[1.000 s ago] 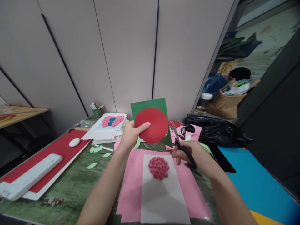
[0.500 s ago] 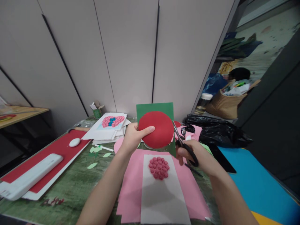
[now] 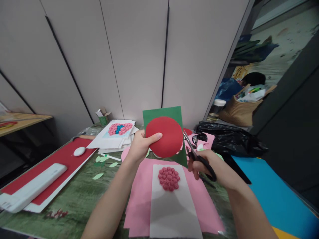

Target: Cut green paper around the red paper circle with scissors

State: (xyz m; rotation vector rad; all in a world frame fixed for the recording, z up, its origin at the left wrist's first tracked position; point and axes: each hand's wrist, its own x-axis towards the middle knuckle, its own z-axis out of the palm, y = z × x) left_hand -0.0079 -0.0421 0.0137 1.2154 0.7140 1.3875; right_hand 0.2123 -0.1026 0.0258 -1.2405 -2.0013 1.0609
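Backdrop: grey panels (image 3: 139, 56), standing upright behind the desk (image 3: 74, 196), whose top is a mottled green.

Blue sheet (image 3: 271, 189): flat, to your right.

Red sheet (image 3: 62, 156): flat, to your left, bearing a long white device (image 3: 35, 189) and a small white oval object (image 3: 79, 151).

Pink sheets (image 3: 138, 196): layered, directly before you.

Black plastic bag (image 3: 231, 139): crumpled, at the far right.

White sheet (image 3: 175, 214): lying on the pink sheets, bearing a raised cluster of deep pink rounded pieces (image 3: 168, 178).

White papers (image 3: 119, 136): stacked at the far left, the top one showing a pink and blue design.

Green card (image 3: 161, 112): raised above the far edge of the pink sheets, behind the red disc.

Red disc (image 3: 166, 132): in front of the green card, facing you.

Your hands, two: the left hand (image 3: 141, 144) pinches disc and card at their left edge, thumb on the red face, other fingers hidden behind; the right hand (image 3: 205, 162) is closed around the scissors' handles.

Scissors (image 3: 193, 153): black-handled, blades pointing up beside the right edge of the green card; contact cannot be told.

Pale green leaf cut-out (image 3: 98, 176): loose, left of your left forearm.
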